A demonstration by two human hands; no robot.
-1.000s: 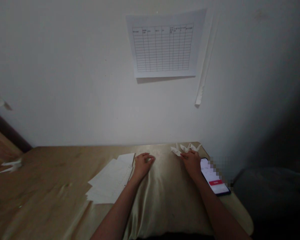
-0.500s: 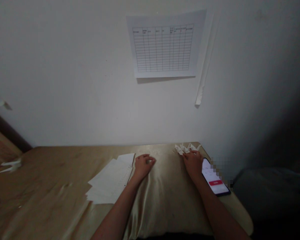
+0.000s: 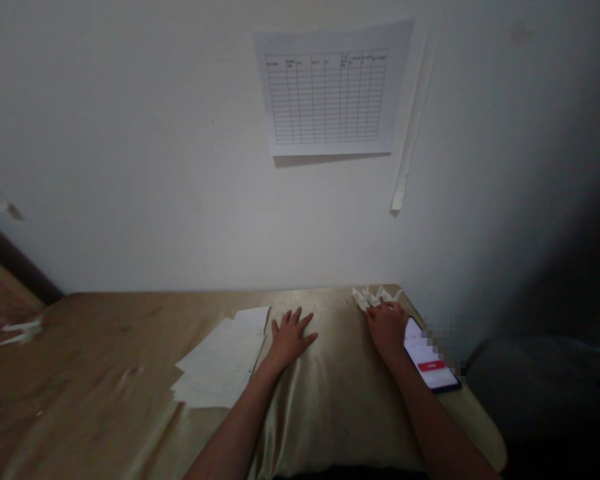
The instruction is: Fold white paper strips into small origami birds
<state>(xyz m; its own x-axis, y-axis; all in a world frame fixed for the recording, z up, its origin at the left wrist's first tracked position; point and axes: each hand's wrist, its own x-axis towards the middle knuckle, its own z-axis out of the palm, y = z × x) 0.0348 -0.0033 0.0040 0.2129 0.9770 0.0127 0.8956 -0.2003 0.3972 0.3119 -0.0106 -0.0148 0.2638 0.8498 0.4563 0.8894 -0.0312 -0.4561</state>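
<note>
My left hand lies palm down on the satin-like cloth with its fingers spread, holding nothing. Just left of it is a fanned stack of white paper sheets, some with lines. At the far right of the table, my right hand has its fingers curled down at the near side of a row of small folded paper figures with pointed tips. Its fingertips touch one of these figures, and the fingers partly hide it. Beside my right wrist rests a phone with a lit screen and a red button.
Gold-coloured cloth covers the table, which stands against a pale wall. A printed table sheet hangs there, next to a paper strip. White scraps lie at far left. A dark object sits beyond the right edge.
My left hand has gone from loosely curled fingers to spread ones lying flat on the cloth. The right hand has stayed by the folded paper figures with hardly any shift.
</note>
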